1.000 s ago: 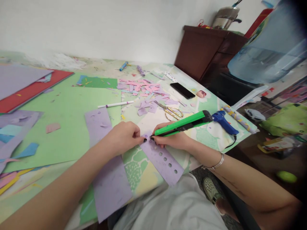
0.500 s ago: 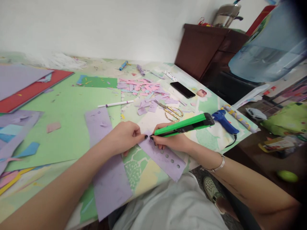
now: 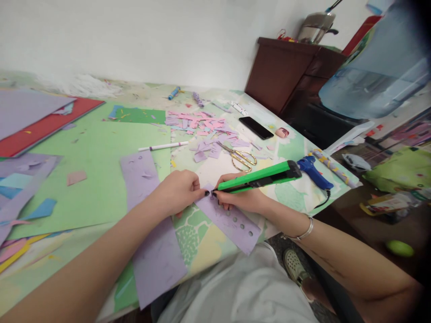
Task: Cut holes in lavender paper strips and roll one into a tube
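My right hand (image 3: 240, 197) grips a green utility knife (image 3: 259, 176) like a pen, its tip end low over a purple paper strip (image 3: 232, 229). A row of several small round holes runs along this strip. At the strip's upper left end, my left hand (image 3: 180, 190) is closed with curled fingers, its thumb pressing down beside the knife tip. The blade itself is hidden by the right fingers. Under my left wrist lies a longer purple paper strip (image 3: 158, 264). Gold-handled scissors (image 3: 240, 158) lie just beyond my right hand.
Pink and purple paper scraps (image 3: 198, 123) lie behind the hands. A white pen (image 3: 163, 146) rests on the large green sheet (image 3: 90, 148). A black phone (image 3: 256, 127) and blue glue gun (image 3: 316, 174) are to the right. A red folder (image 3: 81, 110) is at left.
The view has shifted slightly. Both hands stay at the strip's end, and the knife keeps nearly the same place and tilt.
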Motion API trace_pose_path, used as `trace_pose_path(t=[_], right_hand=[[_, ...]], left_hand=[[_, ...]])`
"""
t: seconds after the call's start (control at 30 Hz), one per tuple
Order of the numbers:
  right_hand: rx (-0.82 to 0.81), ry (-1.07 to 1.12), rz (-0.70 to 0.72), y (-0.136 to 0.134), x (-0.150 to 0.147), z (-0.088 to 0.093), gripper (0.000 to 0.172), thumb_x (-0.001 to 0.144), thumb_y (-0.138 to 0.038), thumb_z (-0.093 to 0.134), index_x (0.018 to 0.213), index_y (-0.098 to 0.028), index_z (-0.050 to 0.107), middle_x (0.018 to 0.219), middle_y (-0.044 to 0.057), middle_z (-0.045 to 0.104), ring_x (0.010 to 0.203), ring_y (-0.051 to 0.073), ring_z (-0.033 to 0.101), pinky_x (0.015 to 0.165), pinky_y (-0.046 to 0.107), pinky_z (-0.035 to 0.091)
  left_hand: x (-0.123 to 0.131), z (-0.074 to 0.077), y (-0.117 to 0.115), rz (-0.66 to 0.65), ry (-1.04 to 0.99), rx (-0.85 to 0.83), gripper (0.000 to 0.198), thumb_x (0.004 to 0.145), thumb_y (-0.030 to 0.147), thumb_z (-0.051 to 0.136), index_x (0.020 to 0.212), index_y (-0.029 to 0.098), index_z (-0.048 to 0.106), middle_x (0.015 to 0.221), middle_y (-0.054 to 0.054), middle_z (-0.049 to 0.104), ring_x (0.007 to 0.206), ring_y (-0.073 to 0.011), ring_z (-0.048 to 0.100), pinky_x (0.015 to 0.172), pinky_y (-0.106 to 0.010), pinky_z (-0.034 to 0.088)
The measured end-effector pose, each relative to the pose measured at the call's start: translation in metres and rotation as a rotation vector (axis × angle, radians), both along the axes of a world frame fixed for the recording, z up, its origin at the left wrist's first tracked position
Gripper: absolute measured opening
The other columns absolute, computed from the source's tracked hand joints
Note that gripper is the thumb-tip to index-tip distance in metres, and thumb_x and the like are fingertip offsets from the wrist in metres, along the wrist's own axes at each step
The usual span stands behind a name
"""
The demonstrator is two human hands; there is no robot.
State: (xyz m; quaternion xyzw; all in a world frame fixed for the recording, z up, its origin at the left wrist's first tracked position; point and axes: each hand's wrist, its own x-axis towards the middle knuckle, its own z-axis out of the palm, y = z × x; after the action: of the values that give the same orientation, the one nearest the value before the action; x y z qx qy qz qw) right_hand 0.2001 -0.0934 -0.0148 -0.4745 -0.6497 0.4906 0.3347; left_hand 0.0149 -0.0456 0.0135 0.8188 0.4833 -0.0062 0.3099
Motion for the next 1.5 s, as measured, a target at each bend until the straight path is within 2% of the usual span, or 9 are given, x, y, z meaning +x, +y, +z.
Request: trace_pose_path(t=[0.17, 0.3, 0.43, 0.57, 0.8, 0.97, 1.1, 1.23, 1.5], right_hand=[[0.009, -0.024, -0.003, -0.0012, -0.0001, 0.0017, 0.010, 0.076, -0.023, 0.059, 0.070, -0.015, 0.056, 0.054, -0.002, 0.058, 0.045, 0.009, 0.057, 0.041, 0.018, 0.047], [0.005, -0.050, -0.037, -0.0023, -0.0010, 0.0021, 0.010, 0.075, -0.024, 0.060, 0.071, -0.015, 0.057, 0.054, -0.001, 0.058, 0.045, 0.010, 0.056, 0.040, 0.018, 0.046], [-0.015, -0.010, -0.041, -0.0024, -0.0015, 0.0015, 0.010, 0.075, -0.024, 0.059, 0.073, -0.015, 0.057, 0.055, -0.002, 0.058, 0.045, 0.009, 0.056, 0.040, 0.017, 0.045], [-0.015, -0.003, -0.036, -0.0024, -0.0014, 0.0010, 0.009, 0.075, -0.023, 0.060, 0.072, -0.015, 0.057, 0.055, -0.001, 0.058, 0.045, 0.009, 0.056, 0.040, 0.017, 0.045], [0.003, -0.042, -0.045, -0.0027, -0.0021, -0.0012, 0.009, 0.077, -0.023, 0.058, 0.072, -0.016, 0.057, 0.054, -0.002, 0.057, 0.045, 0.009, 0.054, 0.039, 0.018, 0.042], [0.016, -0.090, -0.076, -0.0042, -0.0055, -0.0002, 0.012, 0.078, -0.025, 0.056, 0.070, -0.017, 0.055, 0.053, -0.002, 0.055, 0.044, 0.009, 0.052, 0.038, 0.017, 0.040], [0.018, -0.091, -0.083, -0.0048, -0.0064, -0.0004, 0.012, 0.077, -0.024, 0.056, 0.068, -0.017, 0.054, 0.051, -0.003, 0.054, 0.044, 0.009, 0.052, 0.039, 0.017, 0.039], [-0.004, -0.050, -0.066, -0.0042, -0.0048, -0.0009, 0.009, 0.076, -0.022, 0.056, 0.069, -0.017, 0.055, 0.052, -0.003, 0.055, 0.044, 0.009, 0.053, 0.040, 0.017, 0.041], [0.001, -0.092, -0.081, -0.0048, -0.0053, -0.0008, 0.010, 0.076, -0.024, 0.057, 0.070, -0.016, 0.056, 0.053, -0.003, 0.055, 0.044, 0.008, 0.052, 0.039, 0.016, 0.040]], left_hand=[[0.0002, 0.0007, 0.0004, -0.002, -0.021, -0.033, 0.024, 0.075, 0.042, 0.046, 0.064, 0.020, 0.049, 0.045, 0.003, 0.056, 0.034, -0.0126, 0.052, 0.044, -0.023, 0.035], [-0.0002, 0.0006, 0.0013, -0.015, -0.011, 0.019, 0.023, 0.074, 0.041, 0.049, 0.063, 0.020, 0.049, 0.046, 0.002, 0.057, 0.041, -0.0139, 0.055, 0.047, -0.023, 0.036], [-0.0008, 0.0005, 0.0013, -0.007, -0.019, -0.017, 0.023, 0.075, 0.041, 0.047, 0.064, 0.021, 0.049, 0.045, 0.003, 0.055, 0.039, -0.0138, 0.053, 0.046, -0.024, 0.035], [-0.0009, -0.0004, 0.0014, -0.006, -0.015, 0.014, 0.022, 0.073, 0.040, 0.049, 0.063, 0.021, 0.049, 0.046, 0.002, 0.056, 0.043, -0.0149, 0.055, 0.047, -0.024, 0.035], [-0.0017, -0.0007, 0.0008, 0.006, -0.038, -0.035, 0.022, 0.074, 0.040, 0.047, 0.064, 0.021, 0.048, 0.040, 0.004, 0.053, 0.035, -0.0137, 0.052, 0.044, -0.023, 0.035], [-0.0020, -0.0005, 0.0014, -0.007, -0.027, 0.008, 0.024, 0.074, 0.042, 0.049, 0.063, 0.020, 0.049, 0.044, 0.003, 0.055, 0.041, -0.0139, 0.055, 0.046, -0.023, 0.034], [-0.0015, -0.0014, 0.0020, 0.001, -0.023, -0.029, 0.026, 0.074, 0.044, 0.048, 0.064, 0.021, 0.049, 0.042, 0.003, 0.054, 0.037, -0.0133, 0.052, 0.045, -0.023, 0.034], [-0.0012, -0.0030, 0.0025, 0.008, -0.031, -0.004, 0.023, 0.072, 0.041, 0.050, 0.062, 0.021, 0.049, 0.044, 0.003, 0.056, 0.039, -0.0142, 0.054, 0.044, -0.023, 0.034], [-0.0013, -0.0009, -0.0004, 0.037, -0.079, -0.069, 0.019, 0.072, 0.036, 0.049, 0.061, 0.021, 0.046, 0.035, 0.004, 0.050, 0.031, -0.0152, 0.051, 0.041, -0.023, 0.034]])
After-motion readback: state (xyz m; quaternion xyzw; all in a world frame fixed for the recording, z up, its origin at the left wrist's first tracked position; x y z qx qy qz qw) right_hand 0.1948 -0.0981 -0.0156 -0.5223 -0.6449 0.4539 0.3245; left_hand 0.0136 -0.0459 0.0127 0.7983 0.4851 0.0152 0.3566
